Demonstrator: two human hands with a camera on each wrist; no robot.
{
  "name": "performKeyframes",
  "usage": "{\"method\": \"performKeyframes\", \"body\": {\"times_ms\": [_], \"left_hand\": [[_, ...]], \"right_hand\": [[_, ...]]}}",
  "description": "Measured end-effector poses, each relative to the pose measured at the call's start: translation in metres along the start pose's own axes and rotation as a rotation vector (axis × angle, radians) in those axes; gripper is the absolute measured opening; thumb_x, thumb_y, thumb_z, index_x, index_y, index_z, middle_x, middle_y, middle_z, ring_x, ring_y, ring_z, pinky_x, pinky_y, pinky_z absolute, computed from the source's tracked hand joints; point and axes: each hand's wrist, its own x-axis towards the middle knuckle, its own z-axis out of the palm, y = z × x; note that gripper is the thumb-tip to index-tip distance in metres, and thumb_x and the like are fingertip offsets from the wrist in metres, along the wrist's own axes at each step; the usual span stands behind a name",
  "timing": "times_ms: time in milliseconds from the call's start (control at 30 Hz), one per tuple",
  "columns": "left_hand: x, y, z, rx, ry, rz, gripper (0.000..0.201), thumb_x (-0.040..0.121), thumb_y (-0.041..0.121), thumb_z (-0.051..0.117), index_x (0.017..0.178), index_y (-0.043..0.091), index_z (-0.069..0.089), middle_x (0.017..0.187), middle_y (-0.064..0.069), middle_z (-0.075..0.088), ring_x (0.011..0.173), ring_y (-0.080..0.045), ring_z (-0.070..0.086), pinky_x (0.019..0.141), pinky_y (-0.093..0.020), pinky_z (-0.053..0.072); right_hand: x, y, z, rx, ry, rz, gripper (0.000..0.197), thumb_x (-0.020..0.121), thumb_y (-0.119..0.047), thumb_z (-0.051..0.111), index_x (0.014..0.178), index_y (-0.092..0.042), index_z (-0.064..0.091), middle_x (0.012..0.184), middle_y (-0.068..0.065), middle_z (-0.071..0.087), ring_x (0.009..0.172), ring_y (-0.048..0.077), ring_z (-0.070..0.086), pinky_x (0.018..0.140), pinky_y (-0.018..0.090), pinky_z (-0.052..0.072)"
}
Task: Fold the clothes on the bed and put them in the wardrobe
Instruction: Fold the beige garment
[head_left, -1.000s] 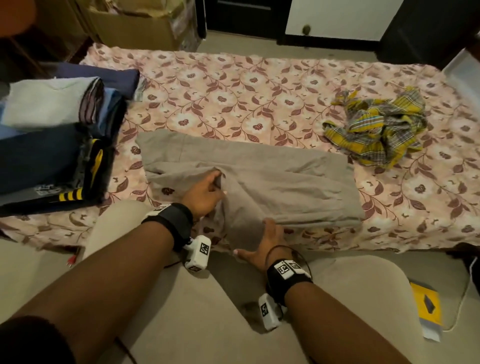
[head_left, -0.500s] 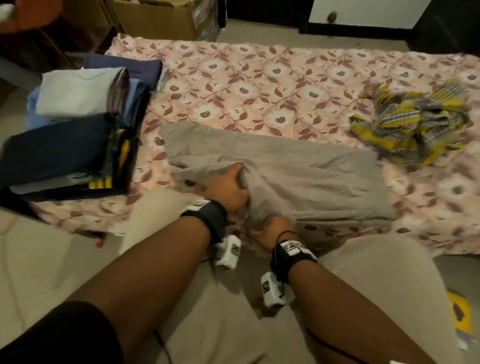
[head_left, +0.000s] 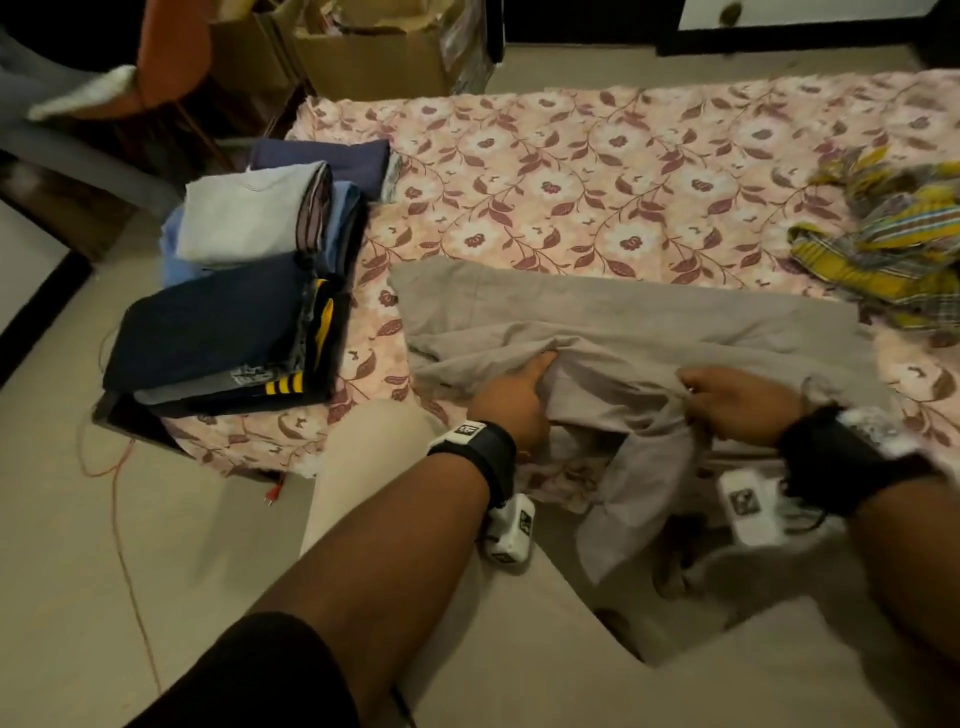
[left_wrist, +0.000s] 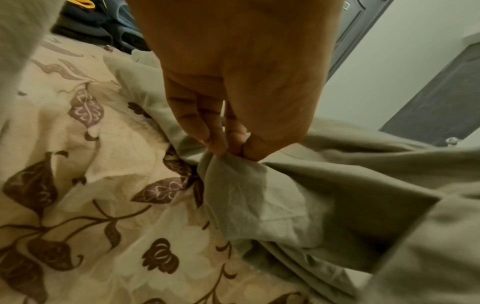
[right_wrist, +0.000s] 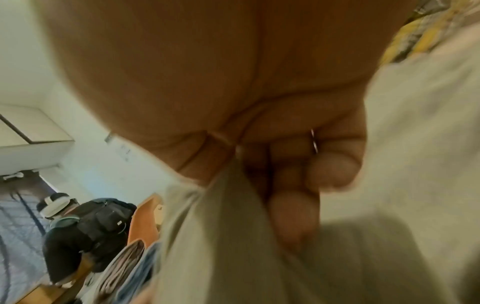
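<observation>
A grey-beige garment (head_left: 649, 322) lies across the near edge of the floral bed (head_left: 597, 171), part of it hanging over the side. My left hand (head_left: 524, 384) pinches a fold of this garment (left_wrist: 246, 185) between thumb and fingers near its middle. My right hand (head_left: 727, 397) grips the garment (right_wrist: 233, 236) a little further right, lifting a flap. A crumpled yellow plaid garment (head_left: 893, 249) lies at the bed's far right. A stack of folded clothes (head_left: 244, 291) stands at the bed's left end.
Cardboard boxes (head_left: 363, 57) stand beyond the bed's far left corner, with an orange chair (head_left: 171, 62) beside them. A thin red cable (head_left: 119, 509) trails over the floor at left. My knees in beige trousers (head_left: 363, 467) press against the bed edge.
My right hand has moved up and to the right along the garment's near edge and lifted a flap of it. The left hand keeps its hold. The head view has shifted right.
</observation>
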Motion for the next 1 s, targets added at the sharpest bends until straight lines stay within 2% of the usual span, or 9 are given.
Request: {"method": "performKeyframes", "body": {"times_ms": [67, 133, 267, 367, 467, 667, 833, 933, 1000], "left_hand": [[0.004, -0.003, 0.006, 0.031, -0.001, 0.029, 0.105, 0.082, 0.037, 0.079, 0.158, 0.056, 0.008, 0.153, -0.009, 0.052, 0.129, -0.037, 0.057, 0.106, -0.047, 0.051], [0.008, -0.004, 0.011, 0.005, 0.008, 0.025, 0.109, 0.080, 0.036, 0.082, 0.157, 0.057, 0.008, 0.154, -0.009, 0.051, 0.132, -0.038, 0.055, 0.108, -0.048, 0.050], [0.017, -0.004, 0.012, -0.038, 0.007, -0.018, 0.094, 0.087, 0.032, 0.073, 0.162, 0.046, 0.017, 0.156, -0.012, 0.049, 0.137, -0.037, 0.050, 0.114, -0.042, 0.044], [0.021, 0.000, 0.018, -0.074, 0.049, -0.024, 0.077, 0.094, 0.041, 0.063, 0.162, 0.042, 0.026, 0.153, -0.009, 0.053, 0.134, -0.035, 0.053, 0.110, -0.037, 0.045], [0.021, 0.003, 0.023, -0.100, 0.089, -0.018, 0.067, 0.098, 0.051, 0.059, 0.159, 0.041, 0.033, 0.147, -0.007, 0.060, 0.130, -0.033, 0.057, 0.109, -0.038, 0.046], [0.024, 0.011, 0.018, -0.161, 0.031, -0.043, 0.077, 0.097, 0.054, 0.064, 0.162, 0.035, 0.028, 0.158, -0.003, 0.049, 0.139, -0.031, 0.051, 0.114, -0.035, 0.039], [0.023, 0.012, 0.024, -0.090, 0.033, -0.069, 0.085, 0.093, 0.059, 0.066, 0.163, 0.038, 0.022, 0.157, -0.001, 0.051, 0.136, -0.033, 0.054, 0.112, -0.037, 0.044], [0.020, 0.010, 0.026, -0.040, 0.020, -0.075, 0.087, 0.092, 0.059, 0.069, 0.162, 0.041, 0.020, 0.150, -0.007, 0.057, 0.131, -0.034, 0.058, 0.107, -0.037, 0.047], [0.017, 0.008, 0.026, -0.031, 0.025, -0.075, 0.087, 0.092, 0.058, 0.069, 0.162, 0.041, 0.021, 0.142, -0.009, 0.063, 0.128, -0.034, 0.059, 0.106, -0.037, 0.047]], "right_hand": [[0.004, 0.021, -0.051, -0.126, 0.097, 0.111, 0.010, 0.097, -0.018, 0.060, 0.104, -0.022, 0.065, 0.116, 0.012, 0.069, 0.096, 0.027, 0.062, 0.088, 0.037, 0.049], [0.002, 0.042, -0.091, -0.189, 0.298, 0.316, 0.039, 0.091, -0.018, 0.068, 0.129, -0.021, 0.059, 0.133, 0.015, 0.061, 0.114, 0.037, 0.059, 0.097, 0.044, 0.049], [-0.020, 0.053, -0.068, 0.078, 0.588, 0.242, 0.044, 0.090, -0.048, 0.071, 0.121, -0.018, 0.063, 0.111, 0.008, 0.070, 0.099, 0.029, 0.064, 0.081, 0.033, 0.045], [-0.044, 0.066, -0.002, 0.244, 0.297, 0.258, 0.084, 0.069, -0.082, 0.068, 0.139, -0.042, 0.045, 0.132, -0.002, 0.057, 0.113, 0.025, 0.059, 0.094, 0.040, 0.050], [-0.040, 0.092, 0.026, 0.170, 0.022, 0.327, 0.124, 0.055, -0.080, 0.081, 0.154, -0.041, 0.018, 0.153, 0.006, 0.044, 0.131, 0.032, 0.052, 0.105, 0.042, 0.047], [-0.019, 0.115, 0.048, -0.120, 0.007, 0.312, 0.042, 0.079, -0.032, 0.079, 0.099, -0.025, 0.043, 0.099, 0.005, 0.054, 0.099, 0.032, 0.059, 0.080, 0.033, 0.044], [-0.027, 0.140, 0.010, 0.323, 0.087, 0.154, 0.019, 0.087, -0.023, 0.053, 0.102, -0.031, 0.061, 0.111, 0.009, 0.064, 0.105, 0.033, 0.061, 0.092, 0.041, 0.049], [-0.037, 0.159, -0.029, 0.601, 0.579, 0.265, 0.026, 0.090, -0.015, 0.060, 0.114, -0.024, 0.061, 0.111, 0.009, 0.067, 0.102, 0.033, 0.063, 0.083, 0.037, 0.048], [-0.035, 0.174, -0.040, 0.537, 0.892, 0.474, 0.041, 0.087, -0.031, 0.062, 0.121, -0.008, 0.061, 0.119, 0.017, 0.066, 0.111, 0.037, 0.060, 0.089, 0.031, 0.042]]}}
